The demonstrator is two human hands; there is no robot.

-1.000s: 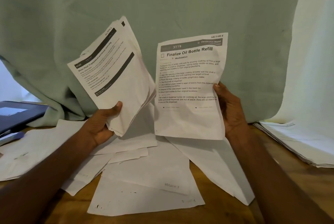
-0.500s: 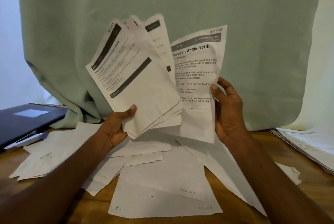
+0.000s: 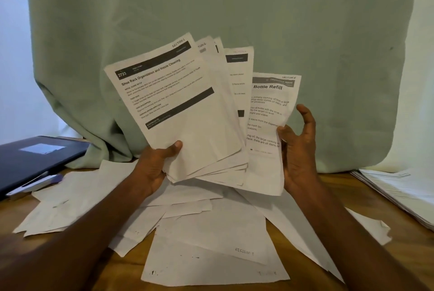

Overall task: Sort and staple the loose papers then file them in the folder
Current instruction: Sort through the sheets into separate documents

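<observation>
backdrop: green curtain (image 3: pixel 234 9) behind wooden desk (image 3: pixel 375 196)
left hand (image 3: pixel 155 164): grips fanned stack of papers (image 3: pixel 187 112) at bottom corner
right hand (image 3: pixel 298 150): thumb pinches single sheet (image 3: pixel 267 131), fingers spread
handling: light, floppy; probably slips, hold edges
desk: loose sheets (image 3: pixel 211 243); folder (image 3: pixel 35 159) far left

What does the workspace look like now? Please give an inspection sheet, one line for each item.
Surface: wooden table, mostly under paper.
Job's things: fanned sheets in left hand; Bottle Refill sheet tucked behind them, pinched by right hand; dark folder far left.
Clutter: loose papers face down; paper stack at right; a pen-like thing by the folder.
Hands: both hold paper.
Cables: nothing seen.
Surroundings: green cloth behind.
</observation>
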